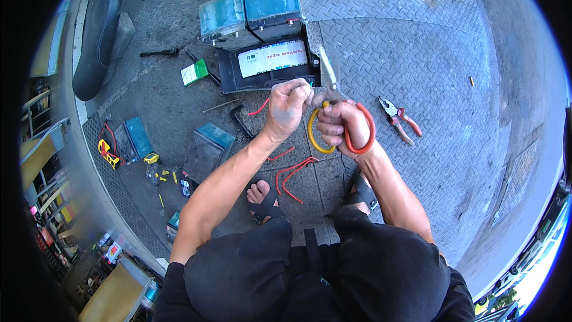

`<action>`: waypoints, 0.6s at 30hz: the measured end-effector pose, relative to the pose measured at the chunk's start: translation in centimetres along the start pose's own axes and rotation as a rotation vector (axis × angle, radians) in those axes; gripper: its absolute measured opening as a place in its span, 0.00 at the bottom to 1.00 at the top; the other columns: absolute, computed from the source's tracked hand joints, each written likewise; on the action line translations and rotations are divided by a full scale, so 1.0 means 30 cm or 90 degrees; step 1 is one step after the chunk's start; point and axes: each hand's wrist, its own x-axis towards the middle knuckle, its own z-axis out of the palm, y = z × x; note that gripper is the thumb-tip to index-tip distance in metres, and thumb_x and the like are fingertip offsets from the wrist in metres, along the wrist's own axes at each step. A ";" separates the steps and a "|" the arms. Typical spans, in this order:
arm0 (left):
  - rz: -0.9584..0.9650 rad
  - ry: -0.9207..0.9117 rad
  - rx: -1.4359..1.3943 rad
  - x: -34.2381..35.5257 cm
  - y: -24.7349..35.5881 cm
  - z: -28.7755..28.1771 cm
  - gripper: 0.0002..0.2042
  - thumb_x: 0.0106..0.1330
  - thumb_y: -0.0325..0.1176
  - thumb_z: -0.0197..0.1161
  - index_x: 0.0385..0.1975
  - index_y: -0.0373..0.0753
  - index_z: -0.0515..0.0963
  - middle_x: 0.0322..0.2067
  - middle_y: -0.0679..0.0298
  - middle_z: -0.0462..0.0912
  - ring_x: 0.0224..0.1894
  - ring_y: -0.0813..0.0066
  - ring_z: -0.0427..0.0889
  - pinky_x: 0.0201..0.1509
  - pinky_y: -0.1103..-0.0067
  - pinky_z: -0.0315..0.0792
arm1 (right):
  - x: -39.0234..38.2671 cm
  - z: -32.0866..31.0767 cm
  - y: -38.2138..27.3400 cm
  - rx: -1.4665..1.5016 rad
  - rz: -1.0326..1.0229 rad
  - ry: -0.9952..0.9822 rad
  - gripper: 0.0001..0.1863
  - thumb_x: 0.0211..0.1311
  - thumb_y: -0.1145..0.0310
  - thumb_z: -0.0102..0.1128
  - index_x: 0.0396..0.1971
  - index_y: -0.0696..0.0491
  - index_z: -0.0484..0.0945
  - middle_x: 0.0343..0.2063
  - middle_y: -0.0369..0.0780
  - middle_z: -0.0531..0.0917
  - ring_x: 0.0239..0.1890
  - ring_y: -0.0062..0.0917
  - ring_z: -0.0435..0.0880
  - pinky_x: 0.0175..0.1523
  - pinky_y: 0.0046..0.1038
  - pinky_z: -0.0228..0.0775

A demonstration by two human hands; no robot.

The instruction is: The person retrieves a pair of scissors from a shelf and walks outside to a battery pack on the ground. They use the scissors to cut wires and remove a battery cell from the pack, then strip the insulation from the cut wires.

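My right hand (345,124) is closed round scissors (332,86) with one orange-red and one yellow handle loop. Their blades point away from me and stand apart. Just left of them, my left hand (288,107) is closed, fingertips close to the scissors' pivot; what it pinches is too small to make out. A short red wire (258,108) shows at the wrist side of that hand; whether it is held cannot be seen. Beyond both hands is a black battery case (229,74), with two teal-topped batteries (271,1) at its far side and a white printed sheet inside.
Red wire pieces (292,174) lie between my feet. Red-handled pliers (399,120) rest on the patterned metal floor at right. Leftward are more teal batteries (139,137), a yellow meter (108,152), a green-and-white box (194,73) and a black seat (98,42).
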 end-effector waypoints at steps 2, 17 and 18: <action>-0.037 0.015 -0.088 -0.015 0.001 0.006 0.14 0.80 0.33 0.53 0.29 0.36 0.77 0.21 0.76 0.66 0.22 0.88 0.59 0.26 0.81 0.54 | 0.013 0.000 -0.027 -0.053 -0.073 0.047 0.13 0.72 0.73 0.54 0.53 0.58 0.76 0.26 0.30 0.66 0.22 0.13 0.61 0.23 0.20 0.52; 0.107 0.032 0.181 -0.135 0.037 -0.057 0.10 0.79 0.34 0.66 0.45 0.34 0.91 0.28 0.69 0.84 0.28 0.83 0.77 0.31 0.80 0.68 | -0.107 -0.127 0.032 -0.303 -0.245 0.374 0.14 0.82 0.62 0.57 0.34 0.55 0.77 0.16 0.32 0.70 0.10 0.16 0.66 0.15 0.24 0.58; 0.162 0.034 0.252 -0.145 0.042 -0.065 0.10 0.78 0.34 0.68 0.45 0.34 0.91 0.29 0.67 0.86 0.28 0.81 0.80 0.32 0.79 0.71 | -0.115 -0.131 0.038 -0.313 -0.267 0.388 0.14 0.82 0.63 0.57 0.35 0.55 0.77 0.16 0.32 0.70 0.10 0.17 0.66 0.15 0.24 0.58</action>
